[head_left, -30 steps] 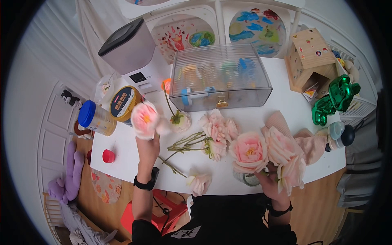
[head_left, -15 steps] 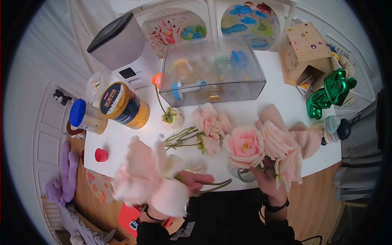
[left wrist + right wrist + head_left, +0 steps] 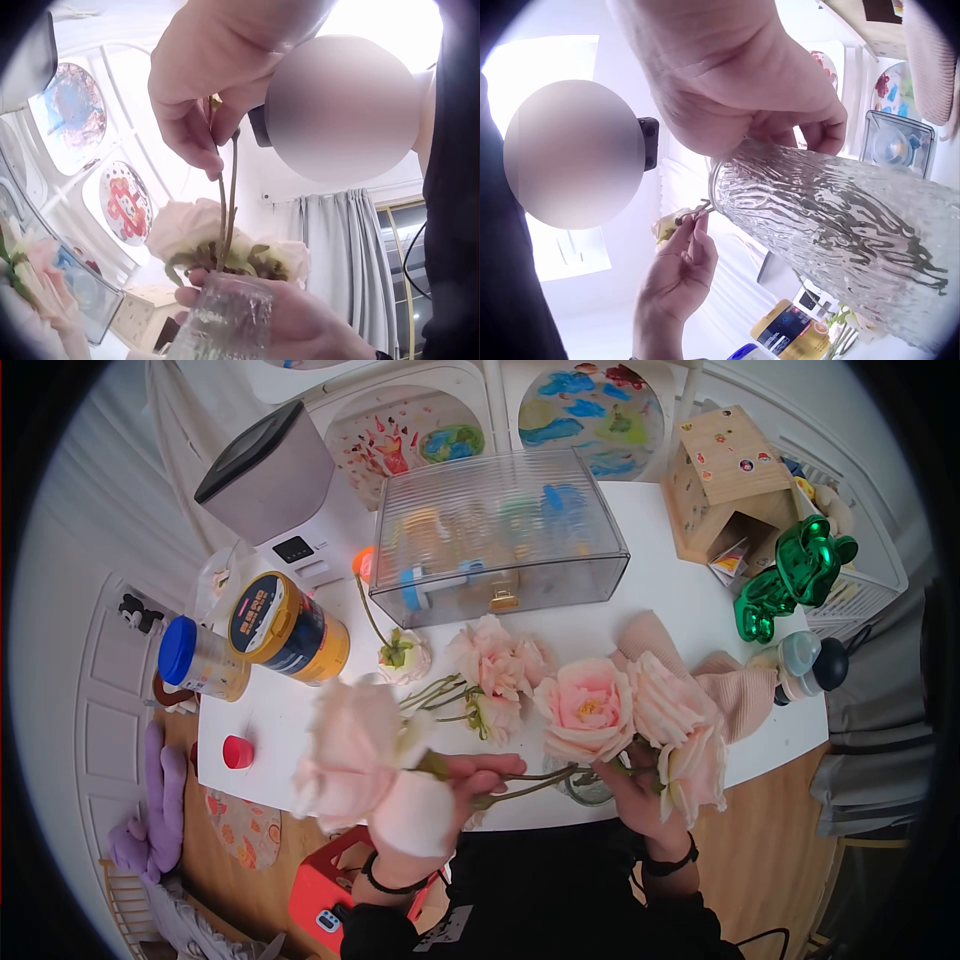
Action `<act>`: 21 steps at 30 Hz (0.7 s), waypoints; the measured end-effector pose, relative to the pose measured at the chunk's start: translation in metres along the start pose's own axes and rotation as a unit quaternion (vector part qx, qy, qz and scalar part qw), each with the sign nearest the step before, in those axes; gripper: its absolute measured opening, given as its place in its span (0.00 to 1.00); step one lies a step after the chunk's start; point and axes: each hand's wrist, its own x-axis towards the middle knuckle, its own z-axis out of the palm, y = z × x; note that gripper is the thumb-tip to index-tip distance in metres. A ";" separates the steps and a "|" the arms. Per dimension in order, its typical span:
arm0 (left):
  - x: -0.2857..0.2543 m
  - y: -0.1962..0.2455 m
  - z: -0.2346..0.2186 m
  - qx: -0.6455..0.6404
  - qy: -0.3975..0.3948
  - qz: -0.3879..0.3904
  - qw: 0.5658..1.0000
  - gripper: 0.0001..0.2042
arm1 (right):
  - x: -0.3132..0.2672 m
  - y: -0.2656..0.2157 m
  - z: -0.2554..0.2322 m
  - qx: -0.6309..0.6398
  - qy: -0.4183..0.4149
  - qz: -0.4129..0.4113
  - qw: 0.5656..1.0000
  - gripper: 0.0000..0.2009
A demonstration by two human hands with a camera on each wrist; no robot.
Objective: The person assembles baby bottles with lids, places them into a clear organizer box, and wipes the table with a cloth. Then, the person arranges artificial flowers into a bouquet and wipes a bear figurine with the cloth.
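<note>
Stems (image 3: 223,202) pinched tight by the left hand (image 3: 462,800), fingers nearly closed, pale roses (image 3: 350,755) at one end, the other right at the glass vase's (image 3: 817,217) mouth! Right hand (image 3: 645,800), fingers curled round the vase's neck, full pink blooms (image 3: 590,710) beside it. Cut roses (image 3: 490,655) lie on the bench (image 3: 650,575), near the clear box (image 3: 500,540).

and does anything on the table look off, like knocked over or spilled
No spill or damage stands out. The untidiest bits are a pink cloth bunched up toward the right of the table, and one rose lying apart from the rose cluster, its stem pointing away from the person.
</note>
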 end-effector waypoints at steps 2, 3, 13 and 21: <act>0.003 -0.001 0.009 -0.008 -0.010 -0.044 0.999 0.08 | 0.000 -0.003 0.002 -0.004 0.017 0.006 1.000 0.24; 0.003 -0.006 0.012 -0.009 -0.010 -0.044 0.999 0.08 | 0.001 0.000 0.003 -0.004 0.017 0.006 1.000 0.24; 0.014 -0.097 -0.006 0.207 -0.146 0.053 0.966 0.24 | -0.005 0.012 0.003 -0.091 0.081 -0.050 0.991 0.24; 0.015 -0.104 0.004 -0.268 -0.145 -0.061 0.951 0.17 | 0.006 0.019 0.007 -0.136 0.081 -0.100 0.982 0.28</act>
